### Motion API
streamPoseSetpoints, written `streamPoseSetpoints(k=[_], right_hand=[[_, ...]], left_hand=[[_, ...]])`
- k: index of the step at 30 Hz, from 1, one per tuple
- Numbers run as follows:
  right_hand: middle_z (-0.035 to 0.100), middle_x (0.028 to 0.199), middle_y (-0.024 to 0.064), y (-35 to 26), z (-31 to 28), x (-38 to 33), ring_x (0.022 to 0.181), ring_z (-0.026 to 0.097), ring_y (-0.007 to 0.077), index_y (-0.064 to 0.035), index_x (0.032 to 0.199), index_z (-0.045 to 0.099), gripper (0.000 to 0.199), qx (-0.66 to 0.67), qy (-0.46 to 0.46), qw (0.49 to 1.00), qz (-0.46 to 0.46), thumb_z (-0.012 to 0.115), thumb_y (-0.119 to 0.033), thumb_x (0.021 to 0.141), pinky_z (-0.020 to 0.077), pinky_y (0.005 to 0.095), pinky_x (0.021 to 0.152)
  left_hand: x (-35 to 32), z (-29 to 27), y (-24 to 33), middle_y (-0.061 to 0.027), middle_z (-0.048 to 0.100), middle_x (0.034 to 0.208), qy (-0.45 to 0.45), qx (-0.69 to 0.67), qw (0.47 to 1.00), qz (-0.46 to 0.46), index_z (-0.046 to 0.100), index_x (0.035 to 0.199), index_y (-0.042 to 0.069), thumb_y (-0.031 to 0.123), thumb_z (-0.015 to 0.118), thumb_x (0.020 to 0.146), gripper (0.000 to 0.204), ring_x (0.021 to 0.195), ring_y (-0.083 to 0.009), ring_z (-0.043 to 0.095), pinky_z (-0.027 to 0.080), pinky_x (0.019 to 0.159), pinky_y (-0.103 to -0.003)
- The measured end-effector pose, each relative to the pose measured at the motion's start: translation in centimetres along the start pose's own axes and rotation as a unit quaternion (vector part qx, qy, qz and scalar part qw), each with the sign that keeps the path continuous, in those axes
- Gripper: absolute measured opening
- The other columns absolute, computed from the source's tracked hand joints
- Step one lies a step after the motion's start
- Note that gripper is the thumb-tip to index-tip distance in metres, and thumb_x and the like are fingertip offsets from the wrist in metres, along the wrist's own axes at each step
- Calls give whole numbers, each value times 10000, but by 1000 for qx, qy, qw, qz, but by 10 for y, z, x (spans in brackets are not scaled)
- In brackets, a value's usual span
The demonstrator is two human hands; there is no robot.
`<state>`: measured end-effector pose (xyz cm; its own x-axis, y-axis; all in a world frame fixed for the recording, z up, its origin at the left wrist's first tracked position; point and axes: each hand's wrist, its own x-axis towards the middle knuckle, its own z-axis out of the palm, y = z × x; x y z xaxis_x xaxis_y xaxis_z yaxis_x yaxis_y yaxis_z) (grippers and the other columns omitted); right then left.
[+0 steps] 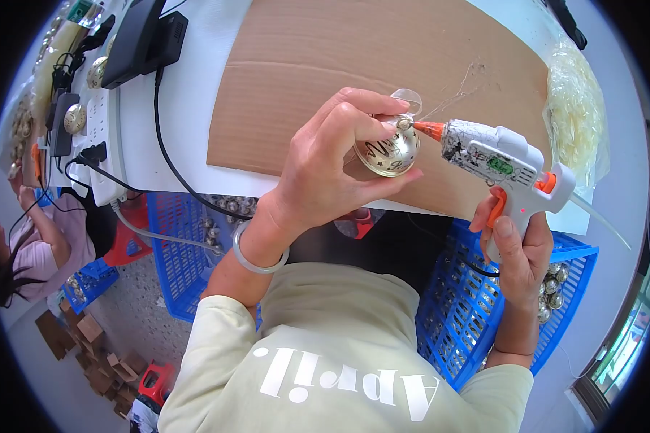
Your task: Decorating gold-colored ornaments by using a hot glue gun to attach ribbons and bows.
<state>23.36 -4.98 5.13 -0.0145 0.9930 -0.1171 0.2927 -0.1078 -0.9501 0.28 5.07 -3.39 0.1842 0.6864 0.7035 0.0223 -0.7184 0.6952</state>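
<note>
My left hand grips a shiny gold ball ornament with dark markings, holding it over the cardboard. A loop of clear ribbon stands up at the ornament's top by my fingertips. In my right hand is a white hot glue gun with an orange trigger and orange nozzle. Its nozzle tip meets the top of the ornament, next to my left thumb and finger. A glue stick sticks out of the gun's back end.
Brown cardboard covers much of the white table. Glue sticks in a clear bag lie at right. A power strip, cables and a black device sit at left. Blue baskets of ornaments flank me; another person works far left.
</note>
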Motion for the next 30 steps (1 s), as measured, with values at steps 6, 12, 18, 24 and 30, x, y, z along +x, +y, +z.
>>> streamPoseSetpoints(k=[6,12,18,24,30], right_hand=[[636,913,116,0,-2,1,667,574,91,47,1257,506,433,-10,-4,1000,7,564,-288,988,434,209,503],[639,917,113,2,-1,1,658,571,89,44,1257,507,434,-7,-15,1000,13,568,-289,987,430,208,504],[641,907,110,2,5,1,666,566,85,41,1265,505,433,-13,-13,1000,16,567,-287,989,435,213,517],[651,985,124,7,3,-8,826,597,120,47,1300,482,336,-125,22,977,-173,551,-45,984,476,246,738],[642,1165,131,9,-31,-9,876,625,167,51,1309,507,404,-369,115,904,-180,630,-80,948,500,284,805]], left_hand=[[1,1,0,-180,641,1117,-2,3,1000,5,523,942,48,36,906,618,501,1014,-285,677,604,799,-343],[-2,-1,-2,-176,641,1116,2,1,1000,3,523,945,48,36,906,619,503,1003,-273,682,607,797,-337],[-5,-8,-6,-225,626,1153,-31,16,999,17,514,1054,51,43,931,604,613,1082,-300,666,596,876,-367],[1,4,-4,-173,643,1112,0,-4,1000,8,527,950,49,45,912,612,512,994,-274,684,608,794,-330],[14,19,-3,-180,642,1117,2,-27,999,20,527,955,48,35,914,609,520,993,-283,682,606,796,-332]])
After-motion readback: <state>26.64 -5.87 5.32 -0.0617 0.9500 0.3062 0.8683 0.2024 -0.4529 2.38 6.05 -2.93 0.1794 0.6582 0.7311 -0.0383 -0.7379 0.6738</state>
